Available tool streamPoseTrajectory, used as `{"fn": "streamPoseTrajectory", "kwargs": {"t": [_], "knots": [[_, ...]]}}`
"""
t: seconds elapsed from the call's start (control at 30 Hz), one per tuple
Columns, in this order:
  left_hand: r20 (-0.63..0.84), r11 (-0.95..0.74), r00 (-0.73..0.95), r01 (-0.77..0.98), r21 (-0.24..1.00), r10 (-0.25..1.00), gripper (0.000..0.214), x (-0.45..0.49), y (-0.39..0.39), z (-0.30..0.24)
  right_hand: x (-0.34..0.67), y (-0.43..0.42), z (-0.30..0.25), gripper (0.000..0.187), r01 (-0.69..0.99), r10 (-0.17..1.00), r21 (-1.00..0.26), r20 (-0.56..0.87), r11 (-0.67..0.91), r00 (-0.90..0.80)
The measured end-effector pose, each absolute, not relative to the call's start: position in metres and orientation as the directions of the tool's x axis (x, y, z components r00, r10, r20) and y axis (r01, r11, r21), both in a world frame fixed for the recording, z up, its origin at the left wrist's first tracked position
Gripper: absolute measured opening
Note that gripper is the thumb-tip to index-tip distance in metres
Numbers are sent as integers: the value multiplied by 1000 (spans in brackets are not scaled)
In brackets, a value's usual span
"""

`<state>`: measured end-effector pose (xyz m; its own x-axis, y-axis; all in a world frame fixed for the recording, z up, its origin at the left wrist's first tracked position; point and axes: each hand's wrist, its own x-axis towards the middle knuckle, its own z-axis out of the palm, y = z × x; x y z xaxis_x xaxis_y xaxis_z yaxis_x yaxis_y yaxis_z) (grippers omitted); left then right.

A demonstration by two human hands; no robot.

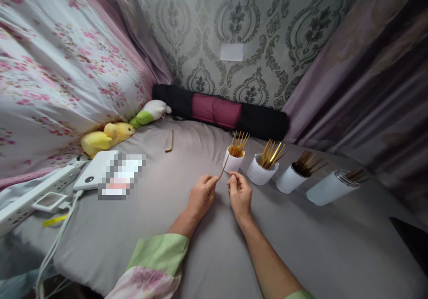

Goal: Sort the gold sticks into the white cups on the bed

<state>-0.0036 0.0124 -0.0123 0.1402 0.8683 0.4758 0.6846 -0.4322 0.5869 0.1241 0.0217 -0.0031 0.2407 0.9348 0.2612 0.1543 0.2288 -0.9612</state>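
Observation:
My left hand is closed in a pinch on the lower end of a thin brown stick. The stick slants up and right, passing in front of a white paper-wrapped cup that holds several golden sticks. Close by on the right, my right hand has loosely bent fingers, with thumb and fingertips slightly apart. Nothing shows between them. Both hands are above the grey sheet, just in front of the cup.
Three more white containers with sticks stand or lean rightward. A bent golden piece lies left. Beyond are plush toys, a white power bank, a power strip and a black-and-maroon roll.

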Motion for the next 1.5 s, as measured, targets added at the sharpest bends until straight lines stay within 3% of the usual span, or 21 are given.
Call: {"fn": "streamPoseTrajectory", "kwargs": {"t": [0.33,0.77,1.17,1.5], "knots": [[447,-438,225,774,457,866,31,-3,9,-6,123,19,3,35,-17,966,-986,157,164,206],[381,-434,291,821,372,878,30,-3,7,-2,122,19,3,38,-58,972,-988,128,142,196],[406,-437,256,776,454,877,29,-2,10,-10,121,21,0,43,-17,969,-993,113,120,221],[412,-414,164,645,642,896,25,0,13,-14,126,25,-6,45,113,956,-981,181,159,229]]}}
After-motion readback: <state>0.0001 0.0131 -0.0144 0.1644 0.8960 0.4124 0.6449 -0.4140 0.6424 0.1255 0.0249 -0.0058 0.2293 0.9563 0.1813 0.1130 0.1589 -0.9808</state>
